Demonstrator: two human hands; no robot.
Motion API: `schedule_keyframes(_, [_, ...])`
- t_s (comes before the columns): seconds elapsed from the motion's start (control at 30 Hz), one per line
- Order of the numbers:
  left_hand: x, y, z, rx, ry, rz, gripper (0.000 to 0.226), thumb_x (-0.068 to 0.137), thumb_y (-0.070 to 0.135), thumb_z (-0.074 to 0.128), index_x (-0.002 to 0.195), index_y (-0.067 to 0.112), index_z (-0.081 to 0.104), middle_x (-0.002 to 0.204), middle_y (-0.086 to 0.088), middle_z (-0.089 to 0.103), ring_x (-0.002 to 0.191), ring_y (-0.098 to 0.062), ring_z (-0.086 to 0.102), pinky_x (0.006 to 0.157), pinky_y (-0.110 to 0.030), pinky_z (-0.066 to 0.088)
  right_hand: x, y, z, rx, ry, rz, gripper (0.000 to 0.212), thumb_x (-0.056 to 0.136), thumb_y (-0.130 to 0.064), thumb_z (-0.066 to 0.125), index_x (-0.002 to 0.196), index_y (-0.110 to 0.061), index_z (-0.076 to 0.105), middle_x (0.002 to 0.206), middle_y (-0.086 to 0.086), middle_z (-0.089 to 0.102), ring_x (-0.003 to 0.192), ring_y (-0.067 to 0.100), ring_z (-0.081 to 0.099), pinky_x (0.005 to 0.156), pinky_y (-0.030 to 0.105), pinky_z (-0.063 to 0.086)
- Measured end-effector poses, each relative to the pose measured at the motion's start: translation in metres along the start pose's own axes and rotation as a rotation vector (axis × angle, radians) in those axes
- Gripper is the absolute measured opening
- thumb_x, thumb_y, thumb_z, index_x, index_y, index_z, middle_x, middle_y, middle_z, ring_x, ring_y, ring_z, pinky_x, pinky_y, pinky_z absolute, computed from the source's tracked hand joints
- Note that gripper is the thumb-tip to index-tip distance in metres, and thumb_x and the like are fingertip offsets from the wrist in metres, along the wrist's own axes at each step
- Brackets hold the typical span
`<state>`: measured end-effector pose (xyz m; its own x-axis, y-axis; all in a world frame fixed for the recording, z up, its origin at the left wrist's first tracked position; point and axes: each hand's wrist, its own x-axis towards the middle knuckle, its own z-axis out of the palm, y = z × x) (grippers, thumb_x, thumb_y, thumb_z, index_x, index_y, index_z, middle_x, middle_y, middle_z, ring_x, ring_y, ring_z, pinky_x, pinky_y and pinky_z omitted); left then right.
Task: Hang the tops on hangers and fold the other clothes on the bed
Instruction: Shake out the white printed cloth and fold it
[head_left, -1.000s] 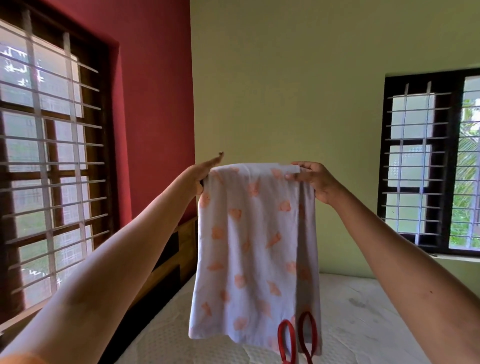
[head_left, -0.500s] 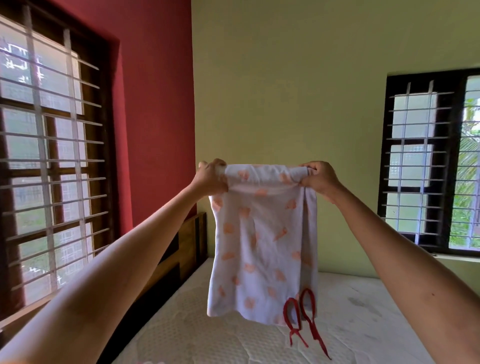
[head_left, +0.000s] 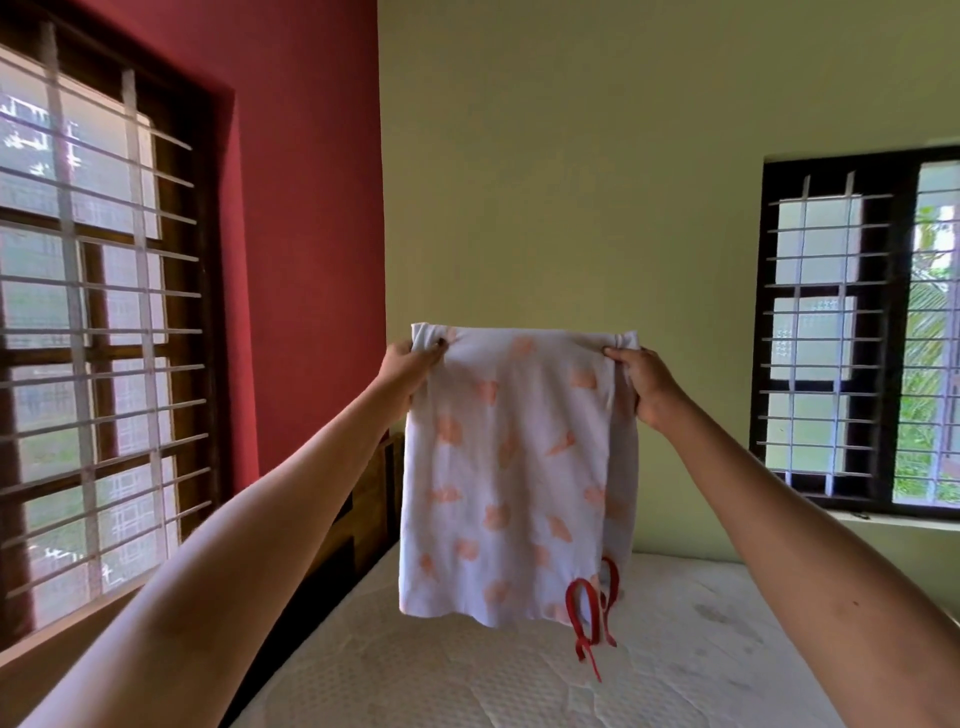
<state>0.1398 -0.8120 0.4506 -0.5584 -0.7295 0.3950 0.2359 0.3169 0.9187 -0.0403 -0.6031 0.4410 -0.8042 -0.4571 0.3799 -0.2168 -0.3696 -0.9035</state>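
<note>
A white garment with an orange print (head_left: 514, 478) hangs folded in the air in front of me, above the bed. My left hand (head_left: 410, 366) pinches its top left corner and my right hand (head_left: 641, 376) grips its top right corner. A red drawstring (head_left: 589, 618) dangles in loops from the lower right edge. The garment's bottom edge hangs clear of the white mattress (head_left: 519, 675).
A dark wooden headboard (head_left: 363, 499) runs along the bed's left side under the red wall. Barred windows stand at the left (head_left: 88, 338) and at the right (head_left: 852, 332). The green wall lies straight ahead behind the bed.
My hands closed on the top fold and lowered the garment, which now hangs shorter. Its upper edge has been pulled wider and flatter between my hands.
</note>
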Motion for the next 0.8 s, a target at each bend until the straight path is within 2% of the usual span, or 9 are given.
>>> schedule_keyframes(0.1, [0.006, -0.001, 0.005, 0.140, 0.127, 0.056, 0.029, 0.094, 0.032, 0.049, 0.076, 0.010, 0.045, 0.077, -0.008, 0.055, 0.059, -0.018, 0.051, 0.051, -0.028, 0.041, 0.001, 0.002, 0.004, -0.050, 0.037, 0.013, 0.015, 0.093, -0.008, 0.052, 0.078, -0.010, 0.055, 0.060, 0.001, 0.067, 0.050, 0.010, 0.062, 0.046, 0.014, 0.047])
schedule_keyframes(0.17, [0.008, -0.003, 0.005, 0.193, 0.198, 0.059, 0.026, 0.094, 0.031, 0.049, 0.088, 0.007, 0.046, 0.095, -0.013, 0.059, 0.077, -0.027, 0.059, 0.063, -0.036, 0.046, 0.005, 0.005, 0.002, -0.147, 0.071, -0.029, 0.005, 0.090, -0.010, 0.057, 0.087, -0.009, 0.054, 0.090, 0.014, 0.065, 0.068, 0.019, 0.060, 0.057, 0.023, 0.047])
schedule_keyframes(0.2, [0.008, -0.003, 0.004, 0.194, 0.220, 0.039, 0.025, 0.094, 0.029, 0.050, 0.103, 0.006, 0.047, 0.100, -0.011, 0.057, 0.085, -0.026, 0.059, 0.069, -0.034, 0.045, 0.007, 0.006, 0.001, -0.201, 0.077, -0.064, 0.013, 0.088, -0.010, 0.061, 0.096, -0.013, 0.052, 0.101, 0.015, 0.061, 0.076, 0.021, 0.057, 0.061, 0.026, 0.045])
schedule_keyframes(0.27, [0.008, -0.004, 0.004, 0.180, 0.237, 0.001, 0.033, 0.092, 0.024, 0.054, 0.120, 0.009, 0.044, 0.100, -0.005, 0.051, 0.078, -0.017, 0.053, 0.071, -0.028, 0.041, 0.005, 0.007, 0.002, -0.277, 0.097, -0.138, 0.032, 0.082, -0.008, 0.066, 0.104, -0.023, 0.049, 0.098, 0.007, 0.056, 0.079, 0.019, 0.053, 0.065, 0.027, 0.043])
schedule_keyframes(0.4, [0.010, -0.004, 0.005, 0.215, 0.245, -0.003, 0.019, 0.089, 0.017, 0.055, 0.108, 0.012, 0.056, 0.102, -0.006, 0.058, 0.089, -0.021, 0.058, 0.080, -0.032, 0.048, 0.000, 0.005, 0.007, -0.398, 0.052, -0.231, 0.034, 0.084, 0.004, 0.049, 0.075, -0.023, 0.066, 0.089, 0.005, 0.065, 0.085, 0.018, 0.059, 0.079, 0.031, 0.048])
schedule_keyframes(0.5, [0.011, -0.006, 0.001, 0.168, 0.181, -0.100, 0.010, 0.089, 0.015, 0.058, 0.095, 0.008, 0.061, 0.099, -0.013, 0.064, 0.081, -0.023, 0.060, 0.078, -0.033, 0.052, -0.006, -0.001, 0.007, -0.291, 0.006, -0.163, 0.038, 0.084, 0.008, 0.042, 0.071, -0.017, 0.067, 0.080, 0.000, 0.068, 0.079, 0.015, 0.062, 0.078, 0.026, 0.049])
schedule_keyframes(0.63, [0.007, 0.002, -0.009, -0.121, 0.041, -0.304, 0.035, 0.083, 0.030, 0.069, 0.104, 0.003, 0.061, 0.100, -0.013, 0.067, 0.080, -0.024, 0.065, 0.074, -0.038, 0.056, -0.017, -0.010, 0.001, -0.195, -0.265, -0.105, 0.011, 0.083, -0.013, 0.066, 0.090, -0.007, 0.070, 0.081, -0.001, 0.073, 0.075, 0.009, 0.067, 0.071, 0.020, 0.052])
schedule_keyframes(0.73, [-0.003, 0.012, -0.013, -0.097, -0.241, -0.274, 0.039, 0.082, 0.021, 0.070, 0.113, 0.000, 0.058, 0.101, -0.013, 0.065, 0.085, -0.024, 0.064, 0.084, -0.039, 0.053, -0.012, -0.005, -0.007, -0.370, -0.295, -0.102, 0.037, 0.071, -0.002, 0.075, 0.106, 0.002, 0.066, 0.099, 0.010, 0.069, 0.086, 0.017, 0.064, 0.080, 0.028, 0.052])
schedule_keyframes(0.8, [0.000, 0.007, -0.017, -0.014, -0.331, -0.141, 0.073, 0.075, 0.004, 0.074, 0.139, 0.012, 0.039, 0.123, -0.013, 0.054, 0.103, -0.027, 0.060, 0.085, -0.041, 0.053, -0.007, 0.001, -0.008, -0.504, -0.205, -0.162, 0.043, 0.066, 0.008, 0.076, 0.107, 0.005, 0.064, 0.099, 0.012, 0.065, 0.090, 0.020, 0.058, 0.085, 0.041, 0.050])
